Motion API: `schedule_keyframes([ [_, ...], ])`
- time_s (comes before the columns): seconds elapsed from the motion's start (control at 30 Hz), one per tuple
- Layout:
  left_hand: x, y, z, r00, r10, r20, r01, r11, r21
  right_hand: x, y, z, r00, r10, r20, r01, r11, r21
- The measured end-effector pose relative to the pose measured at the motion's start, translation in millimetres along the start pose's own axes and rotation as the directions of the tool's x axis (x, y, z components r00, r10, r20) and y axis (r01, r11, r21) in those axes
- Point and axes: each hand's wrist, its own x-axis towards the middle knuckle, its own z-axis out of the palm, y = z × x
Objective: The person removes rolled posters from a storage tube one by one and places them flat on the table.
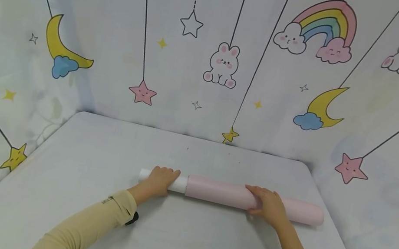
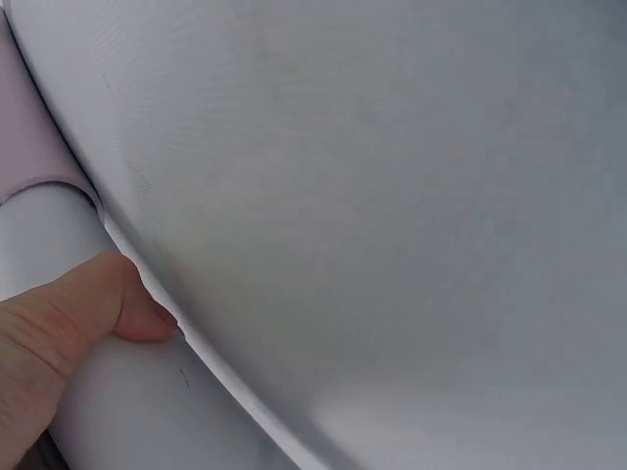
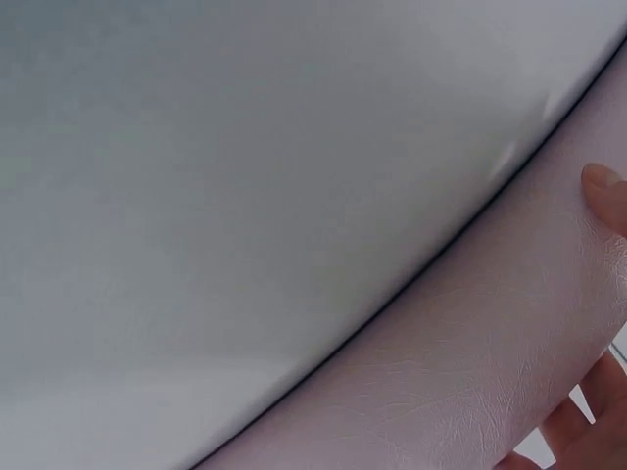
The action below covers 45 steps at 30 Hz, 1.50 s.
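Note:
A long pink roll (image 1: 220,192) with a leathery, finely creased surface lies crosswise on the white table. From its left end sticks out a white tube (image 1: 179,184) of slightly smaller width. My left hand (image 1: 160,181) grips this tube from above, and the left wrist view has its thumb (image 2: 93,304) bent over the tube's near side. Around the right half of the pink roll curls my right hand (image 1: 270,207). In the right wrist view its thumb (image 3: 607,199) presses one side while fingertips (image 3: 602,392) show at the opposite side.
The white table (image 1: 172,239) has rounded far corners and a few small dark specks near the back. A fabric backdrop (image 1: 118,40) printed with rabbits, moons, stars and rainbows surrounds it on the far side, left and right. Both forearms wear beige sleeves (image 1: 87,224).

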Motion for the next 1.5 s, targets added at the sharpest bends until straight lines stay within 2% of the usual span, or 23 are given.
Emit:
schedule_keyframes([
  [0.57, -12.6, -7.7, -4.1, 0.999, -0.041, 0.033, 0.042, 0.999, -0.022, -18.3, 25, -9, 0.998, 0.064, 0.024, -0.064, 0.998, 0.021],
  [0.8, -16.1, -9.3, -0.7, 0.999, -0.047, 0.028, 0.049, 0.997, -0.062, -27.6, 33, -17, 0.996, 0.090, 0.020, -0.092, 0.989, 0.115],
  [1.03, -17.1, -11.4, 2.1, 0.999, -0.032, 0.003, 0.032, 0.997, -0.069, -37.1, 45, -26, 0.991, 0.122, 0.052, -0.128, 0.980, 0.152],
  [1.27, -17.3, -12.0, 3.7, 1.000, -0.027, 0.000, 0.027, 0.998, -0.054, -42.2, 50, -35, 0.991, 0.105, 0.084, -0.121, 0.970, 0.212],
  [1.5, -17.7, -10.7, 1.8, 1.000, -0.027, 0.004, 0.028, 0.998, -0.060, -40.3, 50, -37, 0.993, 0.085, 0.083, -0.099, 0.978, 0.185],
])
